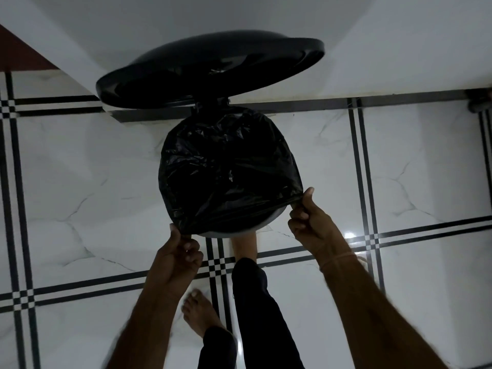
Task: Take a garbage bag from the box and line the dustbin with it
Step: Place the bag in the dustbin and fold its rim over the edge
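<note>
A black garbage bag (226,169) is spread over the mouth of a round dustbin, whose pale rim (239,231) shows only as a thin arc at the near side. The bin's black lid (207,73) stands raised behind it. My left hand (178,255) pinches the bag's near-left edge. My right hand (310,219) pinches the near-right edge, and the plastic is pulled taut between them. A bare foot (243,245) reaches under the bin's near side. The box is not in view.
The floor (426,169) is glossy white marble tile with black stripe borders. A white wall (399,49) rises right behind the bin. My other bare foot (199,311) and dark trouser legs stand on the tiles just below my hands.
</note>
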